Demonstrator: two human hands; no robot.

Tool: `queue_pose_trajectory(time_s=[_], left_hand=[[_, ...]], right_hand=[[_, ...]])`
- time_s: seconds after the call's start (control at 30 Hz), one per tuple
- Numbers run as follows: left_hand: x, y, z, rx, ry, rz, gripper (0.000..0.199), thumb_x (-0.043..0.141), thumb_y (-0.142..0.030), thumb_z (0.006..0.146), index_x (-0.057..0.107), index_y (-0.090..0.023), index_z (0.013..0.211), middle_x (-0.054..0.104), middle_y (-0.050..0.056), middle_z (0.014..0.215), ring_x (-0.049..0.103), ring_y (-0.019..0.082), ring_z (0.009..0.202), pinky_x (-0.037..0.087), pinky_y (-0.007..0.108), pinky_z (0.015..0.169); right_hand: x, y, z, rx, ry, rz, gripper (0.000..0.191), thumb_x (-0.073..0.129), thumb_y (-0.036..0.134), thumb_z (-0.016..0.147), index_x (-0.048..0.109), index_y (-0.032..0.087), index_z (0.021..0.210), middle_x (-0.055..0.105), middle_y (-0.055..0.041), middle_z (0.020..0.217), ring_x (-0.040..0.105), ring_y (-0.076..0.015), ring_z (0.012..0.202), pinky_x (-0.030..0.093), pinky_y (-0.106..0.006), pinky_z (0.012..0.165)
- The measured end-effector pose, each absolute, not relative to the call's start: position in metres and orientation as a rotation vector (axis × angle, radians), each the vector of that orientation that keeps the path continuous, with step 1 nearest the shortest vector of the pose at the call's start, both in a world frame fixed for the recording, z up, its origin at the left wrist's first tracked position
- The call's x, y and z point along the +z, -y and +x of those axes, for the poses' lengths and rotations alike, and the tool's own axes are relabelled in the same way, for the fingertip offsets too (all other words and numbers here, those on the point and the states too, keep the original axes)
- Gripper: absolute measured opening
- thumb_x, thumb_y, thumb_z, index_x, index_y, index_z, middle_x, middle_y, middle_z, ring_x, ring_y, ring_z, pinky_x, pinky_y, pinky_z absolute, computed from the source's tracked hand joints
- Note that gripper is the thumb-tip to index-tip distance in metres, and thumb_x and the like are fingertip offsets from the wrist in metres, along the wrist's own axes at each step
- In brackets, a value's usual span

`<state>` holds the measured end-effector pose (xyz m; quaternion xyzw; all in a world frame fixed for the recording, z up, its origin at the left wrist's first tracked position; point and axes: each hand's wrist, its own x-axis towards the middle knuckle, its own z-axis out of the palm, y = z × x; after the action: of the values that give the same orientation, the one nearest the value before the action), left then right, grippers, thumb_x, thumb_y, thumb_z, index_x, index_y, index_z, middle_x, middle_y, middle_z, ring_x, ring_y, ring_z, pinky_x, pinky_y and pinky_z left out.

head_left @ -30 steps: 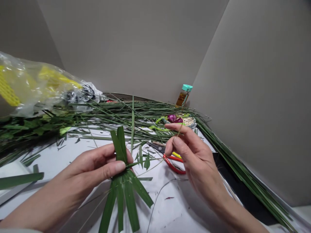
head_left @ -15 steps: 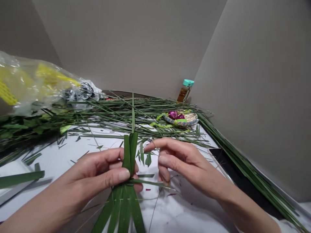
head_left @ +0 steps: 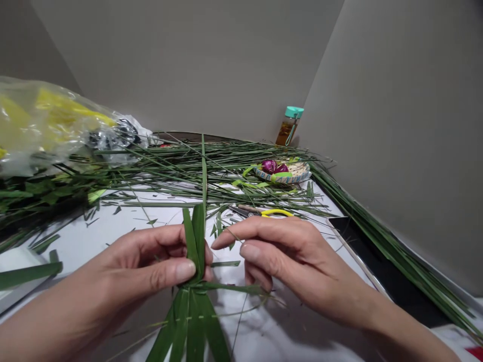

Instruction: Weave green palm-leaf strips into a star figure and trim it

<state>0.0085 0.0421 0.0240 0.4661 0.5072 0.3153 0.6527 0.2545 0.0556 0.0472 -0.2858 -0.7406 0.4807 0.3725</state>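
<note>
My left hand (head_left: 151, 266) is closed round a bundle of long green leaves (head_left: 195, 246), its thumb pressed on the front. Below the thumb the leaves are bound at a narrow waist and fan out downward. One long thin blade (head_left: 204, 176) stands up from behind the bundle. From the waist a narrow leaf strip (head_left: 226, 287) runs right to the curled lower fingers of my right hand (head_left: 287, 261), which seem to grip its end. That hand's index finger points at the bundle, with the thumb a little apart. Fine loose fibres hang around the strip.
Scissors with yellow handles (head_left: 277, 212) lie behind my right hand. Beyond are piled grass stems (head_left: 226, 151), a small woven basket (head_left: 302, 173) with purple onions (head_left: 269, 166), and a teal-lidded bottle (head_left: 290, 125). Plastic bags (head_left: 56, 120) fill the left; a dark tablet-like slab (head_left: 392, 271) lies right.
The view has shifted slightly, and the yellow-handled scissors now show above my right hand. My right hand sits a little nearer the bundle, whose upper leaves lean slightly left.
</note>
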Motion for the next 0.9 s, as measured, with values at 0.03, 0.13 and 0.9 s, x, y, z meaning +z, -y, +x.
queue_pose_trajectory(time_s=[0.03, 0.13, 0.9], left_hand=[[0.027, -0.043, 0.010, 0.720, -1.093, 1.047, 0.033, 0.085, -0.040, 0.076, 0.081, -0.039, 0.109, 0.084, -0.004, 0.105, 0.074, 0.024, 0.096, 0.057, 0.035, 0.095], [0.032, -0.046, 0.014, 0.751, -0.981, 1.007, 0.026, 0.088, -0.038, 0.074, 0.083, -0.037, 0.099, 0.084, -0.004, 0.091, 0.075, 0.021, 0.085, 0.059, 0.033, 0.088], [0.036, -0.047, 0.023, 0.719, -0.936, 0.984, 0.014, 0.086, -0.033, 0.075, 0.085, -0.034, 0.089, 0.081, -0.002, 0.085, 0.072, 0.021, 0.084, 0.057, 0.034, 0.088]], right_hand=[[0.047, -0.056, 0.255, 1.200, 1.913, -0.743, 0.024, 0.054, 0.016, 0.102, 0.078, 0.016, 0.106, 0.059, 0.0043, 0.069, 0.055, -0.0085, 0.056, 0.046, -0.020, 0.054], [0.044, -0.056, 0.255, 1.073, 2.010, -0.763, 0.024, 0.055, 0.018, 0.103, 0.078, 0.018, 0.109, 0.059, 0.0048, 0.066, 0.055, -0.0089, 0.054, 0.043, -0.020, 0.051], [0.037, -0.053, 0.249, 1.176, 1.915, -0.793, 0.025, 0.047, 0.019, 0.101, 0.071, 0.019, 0.105, 0.056, 0.0052, 0.060, 0.053, -0.0098, 0.048, 0.042, -0.021, 0.045]])
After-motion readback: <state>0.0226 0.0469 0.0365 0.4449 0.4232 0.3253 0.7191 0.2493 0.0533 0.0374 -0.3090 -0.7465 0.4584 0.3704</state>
